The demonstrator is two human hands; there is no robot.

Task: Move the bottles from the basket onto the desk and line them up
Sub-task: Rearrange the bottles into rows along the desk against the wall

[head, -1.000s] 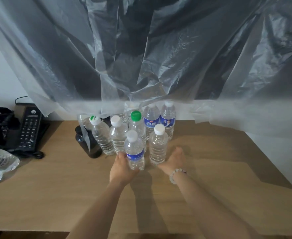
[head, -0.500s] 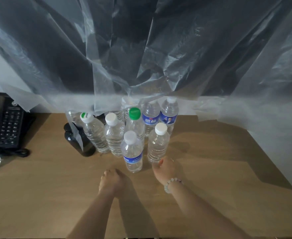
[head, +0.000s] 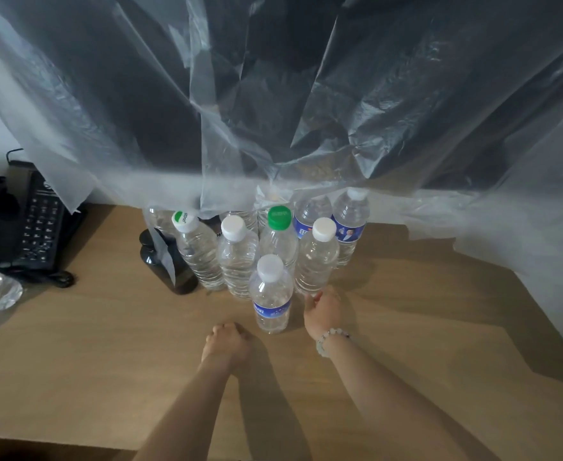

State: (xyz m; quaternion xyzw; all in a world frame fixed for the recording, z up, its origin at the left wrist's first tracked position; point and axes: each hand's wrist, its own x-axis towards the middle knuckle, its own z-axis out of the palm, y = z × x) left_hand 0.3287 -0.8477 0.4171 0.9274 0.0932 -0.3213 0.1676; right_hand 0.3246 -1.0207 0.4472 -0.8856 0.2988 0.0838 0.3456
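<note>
Left hand: I am resting my left hand (head: 226, 339) on the desk (head: 107, 344), just short of the front bottle (head: 270, 294). My fingers are curling into a loose fist and are holding nothing.
Right hand: I am reaching my right hand (head: 323, 311) toward the foot of the white-capped bottle (head: 316, 261). My fingers are pointing away from me behind the back of my hand, so I cannot tell how far they are spreading or whether they are touching the bottle. A bead bracelet (head: 331, 337) is sitting on that wrist.
Front bottle: it is standing upright, alone and nearest to me, between my two hands, showing a blue label and a white cap.
Other bottles: they are standing upright in a tight cluster behind it. These are the white-capped bottle, a green-capped bottle (head: 279, 234), another white-capped one (head: 236, 257) and one with a green-and-white cap (head: 200, 251). Two blue-labelled bottles (head: 351, 224) are standing at the back.
Plastic sheet: the plastic sheet (head: 306, 94) is hanging over the back of the desk, draping onto the rearmost bottles.
Left side: a black telephone (head: 40, 227) is lying near the desk's edge.
</note>
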